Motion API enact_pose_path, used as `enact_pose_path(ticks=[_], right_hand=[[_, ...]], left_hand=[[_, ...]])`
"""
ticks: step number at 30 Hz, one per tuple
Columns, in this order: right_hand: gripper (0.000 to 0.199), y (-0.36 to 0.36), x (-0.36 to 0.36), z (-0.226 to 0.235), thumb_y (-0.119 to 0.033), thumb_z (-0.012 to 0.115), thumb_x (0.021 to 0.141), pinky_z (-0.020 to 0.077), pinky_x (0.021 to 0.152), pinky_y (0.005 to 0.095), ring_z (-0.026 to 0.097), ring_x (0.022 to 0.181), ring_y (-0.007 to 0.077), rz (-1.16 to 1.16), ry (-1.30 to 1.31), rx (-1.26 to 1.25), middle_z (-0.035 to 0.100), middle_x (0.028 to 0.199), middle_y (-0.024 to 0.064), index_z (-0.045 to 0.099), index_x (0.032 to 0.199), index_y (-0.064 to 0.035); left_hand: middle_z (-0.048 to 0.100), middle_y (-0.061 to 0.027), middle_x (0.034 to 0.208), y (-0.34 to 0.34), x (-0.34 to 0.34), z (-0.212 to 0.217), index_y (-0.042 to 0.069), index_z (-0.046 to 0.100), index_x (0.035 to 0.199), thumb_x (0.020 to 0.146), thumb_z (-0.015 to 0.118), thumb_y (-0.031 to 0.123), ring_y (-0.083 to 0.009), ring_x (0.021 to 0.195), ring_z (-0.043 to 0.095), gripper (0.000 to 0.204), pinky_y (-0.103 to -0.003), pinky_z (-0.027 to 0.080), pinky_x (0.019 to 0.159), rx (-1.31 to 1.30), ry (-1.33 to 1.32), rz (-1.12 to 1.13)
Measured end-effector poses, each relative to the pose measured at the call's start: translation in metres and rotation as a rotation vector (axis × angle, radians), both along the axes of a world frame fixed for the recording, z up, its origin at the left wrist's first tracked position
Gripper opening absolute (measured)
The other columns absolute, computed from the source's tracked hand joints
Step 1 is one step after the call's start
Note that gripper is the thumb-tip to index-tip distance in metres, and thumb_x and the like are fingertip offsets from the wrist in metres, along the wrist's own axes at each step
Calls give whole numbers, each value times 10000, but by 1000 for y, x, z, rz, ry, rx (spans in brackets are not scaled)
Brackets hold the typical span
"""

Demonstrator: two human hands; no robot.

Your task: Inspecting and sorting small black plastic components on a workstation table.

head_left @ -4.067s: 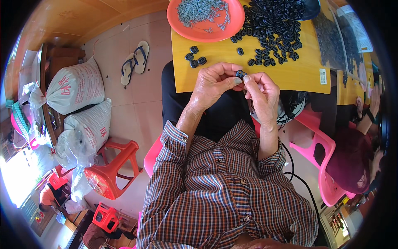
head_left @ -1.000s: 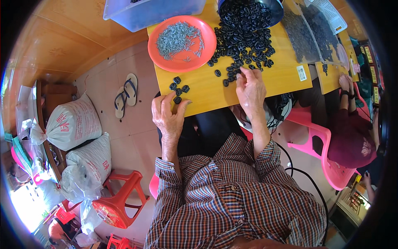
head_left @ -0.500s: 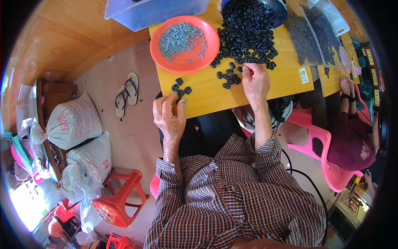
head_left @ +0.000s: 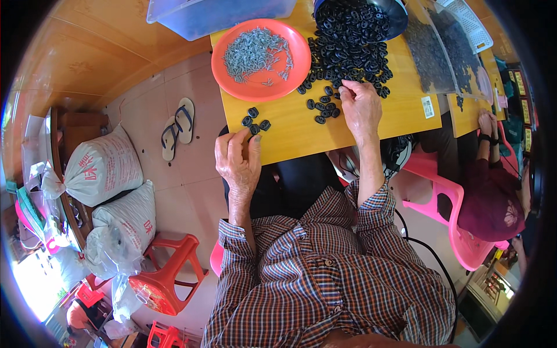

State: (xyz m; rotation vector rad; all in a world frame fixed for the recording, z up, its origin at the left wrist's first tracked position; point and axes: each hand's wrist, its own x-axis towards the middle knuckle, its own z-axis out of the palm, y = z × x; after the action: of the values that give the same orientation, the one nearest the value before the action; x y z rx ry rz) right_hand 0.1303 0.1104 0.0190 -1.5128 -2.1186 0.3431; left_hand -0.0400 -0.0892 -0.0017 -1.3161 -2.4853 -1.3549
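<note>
At the table's near left corner, my left hand (head_left: 238,156) has its thumb and forefinger closed around a small dark piece, apparently one of the black oval two-hole pieces. Several more of these pieces (head_left: 264,124) lie just beyond its fingertips. My right hand (head_left: 362,111) reaches to the near edge of a large heap of the same black pieces (head_left: 348,61). Its thumb and forefinger are pinched together; what they hold is hidden. A small loose group of black pieces (head_left: 322,107) lies left of that hand. Between the hands, farther back, an orange plate (head_left: 290,87) holds many tiny grey metal pieces (head_left: 249,52).
The heap spills from a dark tub (head_left: 397,20) on the yellow table (head_left: 301,136). A clear blue-tinted bin (head_left: 220,14) stands at the back left. At right, a clear divided container (head_left: 429,52) holds dark pieces; beyond it sits another person (head_left: 490,197). Sandals (head_left: 177,130) lie on the floor.
The whole view has shifted slightly. My right hand's fingers remain at the heap's near edge, a little differently posed, and my left hand stays by the small group.
</note>
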Motion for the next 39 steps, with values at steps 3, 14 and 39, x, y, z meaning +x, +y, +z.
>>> enact_pose_path(ticks=[3,14,39], right_hand=[[176,3,-2,3,-161,669,799,489,685,358,626,724,256,12,8,-82,627,873,119,705,948,-75],[146,6,5,-8,-119,678,789,475,606,270,584,622,142,32,231,-260,634,736,62,665,854,11],[120,-64,3,30,-131,626,855,385,589,180,489,641,37,213,829,-974,588,765,-24,629,900,-21]], left_hand=[[547,-95,866,0,-1,-2,50,640,948,759,743,109,-225,728,567,223,-325,480,621,7,8,-2],[545,-74,860,2,-2,-2,17,664,938,786,718,56,-122,647,495,166,-229,451,537,61,60,-21],[641,-54,788,54,52,22,-54,615,1014,903,616,93,-79,644,603,184,-206,503,560,176,-1073,-370]])
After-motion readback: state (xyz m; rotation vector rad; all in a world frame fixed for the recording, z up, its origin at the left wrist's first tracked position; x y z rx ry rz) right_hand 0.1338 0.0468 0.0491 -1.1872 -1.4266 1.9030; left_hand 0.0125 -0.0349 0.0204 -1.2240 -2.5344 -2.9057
